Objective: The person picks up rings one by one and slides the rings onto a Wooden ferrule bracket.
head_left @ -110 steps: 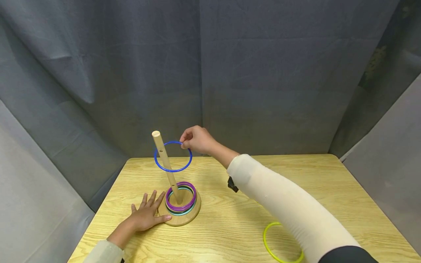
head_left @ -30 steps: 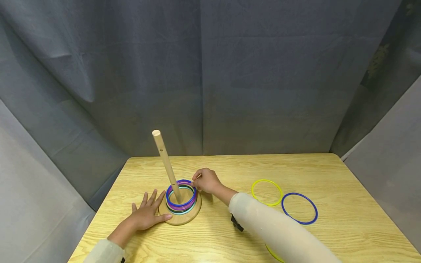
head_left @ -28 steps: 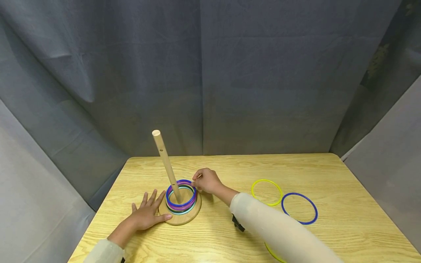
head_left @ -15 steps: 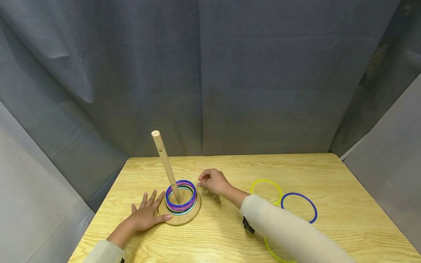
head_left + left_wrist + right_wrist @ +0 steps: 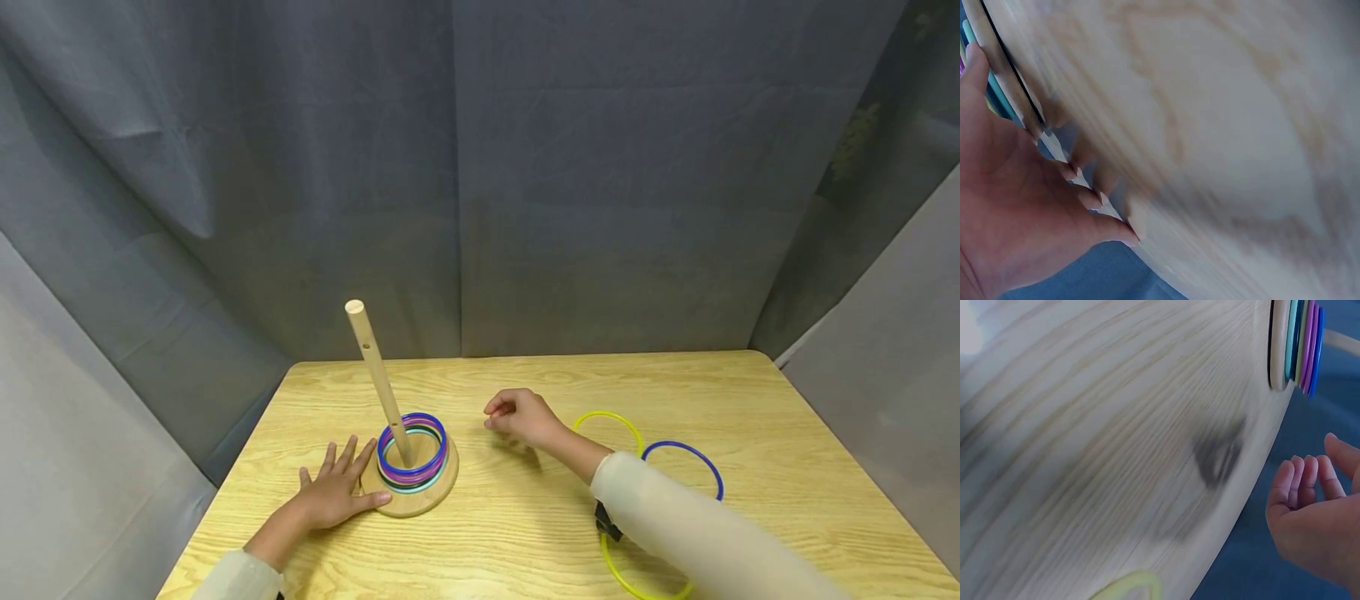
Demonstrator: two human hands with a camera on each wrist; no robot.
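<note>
While our left hand (image 5: 330, 496) lies flat on the wooden table (image 5: 525, 533) with its fingers straight and spread, the thumb and fingertips touch the near-left edge of the round wooden base (image 5: 420, 497). From the left wrist view we see the same palm (image 5: 1010, 212) pressed down, fingers (image 5: 1094, 200) fanned out on the wood, and the base's rim with the edge of a teal ring right at the thumb. From that base a wooden peg (image 5: 377, 379) rises, leaning a little to the left in the head view, with a small hole near its top. Around the foot of the peg lies a stack of rings (image 5: 412, 454), a blue one on top, purple and teal ones under it.

Just to the right of the base, our right hand (image 5: 521, 414) hovers low over the table, its fingers loosely curled with nothing in them; the wrist view shows the fingers (image 5: 1300, 481) bent inward and empty, with the stack (image 5: 1300, 347) well apart from them. Farther right a yellow ring (image 5: 626, 422) lies flat on the table, partly behind our forearm, and beside it a blue ring (image 5: 701, 457). Nearer to us, a second yellow ring (image 5: 622, 575) peeks out from under the pale sleeve (image 5: 697, 542).
</note>
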